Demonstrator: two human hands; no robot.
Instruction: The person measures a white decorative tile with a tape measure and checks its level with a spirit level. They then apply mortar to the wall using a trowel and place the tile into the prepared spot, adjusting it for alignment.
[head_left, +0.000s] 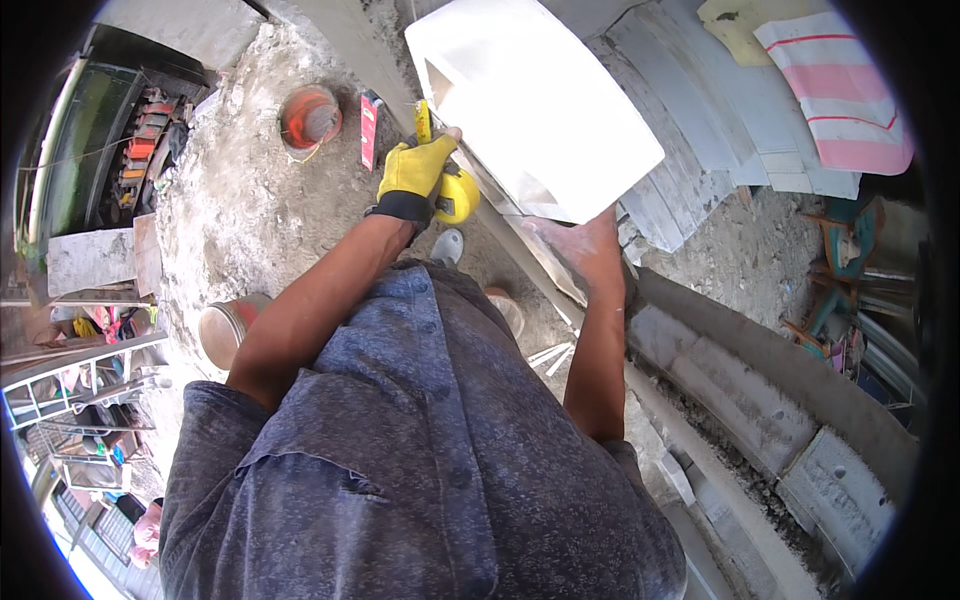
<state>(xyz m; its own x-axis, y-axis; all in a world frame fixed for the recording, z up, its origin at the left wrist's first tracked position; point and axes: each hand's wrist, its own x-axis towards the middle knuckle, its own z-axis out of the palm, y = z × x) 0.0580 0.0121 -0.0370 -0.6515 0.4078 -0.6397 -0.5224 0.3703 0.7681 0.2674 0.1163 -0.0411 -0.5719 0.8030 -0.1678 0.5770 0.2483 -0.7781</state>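
My left hand, in a yellow glove with a dark cuff, is closed around a yellow tape measure. A short length of its yellow blade sticks out beyond the fingers, and a bare thumb tip lies near the white piece's edge. That large, glossy white box-shaped piece rests tilted along a narrow ledge; glare washes out its surface, so its exact kind is unclear. My bare, dusty right hand grips its near lower corner, with part of the fingers hidden beneath.
An orange bucket and a red-and-white box stand on the dusty ground ahead. Another bucket is by my left elbow. Grey blocks line the wall at right. A pink-striped cloth lies far right; a metal ladder is at left.
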